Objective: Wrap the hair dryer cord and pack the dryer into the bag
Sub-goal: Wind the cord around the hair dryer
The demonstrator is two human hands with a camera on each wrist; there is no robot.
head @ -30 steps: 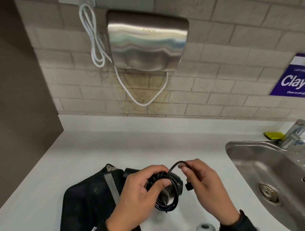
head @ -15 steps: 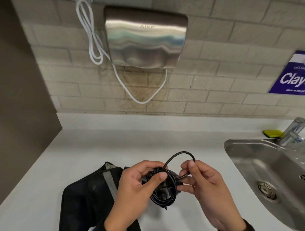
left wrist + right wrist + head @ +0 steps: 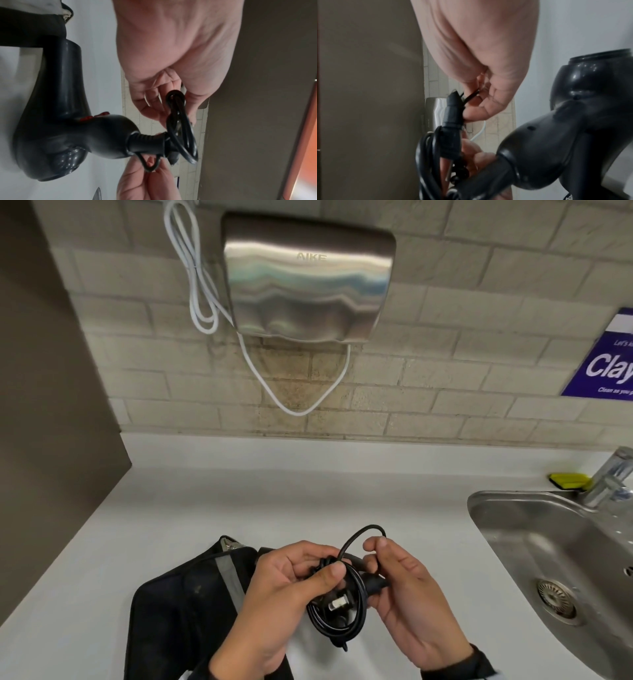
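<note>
Over the white desk (image 3: 171, 525), the left hand (image 3: 291, 587) is gripping the coiled cord (image 3: 356, 611) while the right hand (image 3: 407, 594) is pinching its end, whose plug (image 3: 339, 606) is now tucking through the coil, nearly securing it. The hair dryer (image 3: 56, 128) is hanging beneath; the bag (image 3: 185, 604) is lying beside, its opening unseen, the sink (image 3: 513, 501) well clear.

This is a shared washroom or utility sink area. A steel hand dryer (image 3: 308, 278) hangs on a pale brick wall (image 3: 462, 344), with a white cable (image 3: 202, 285) looped left of it. Below the dryer runs a white desk (image 3: 239, 501); to the right sit a steel sink (image 3: 534, 546), a tap (image 3: 609, 481) and a purple cleaning notice (image 3: 606, 361).
</note>
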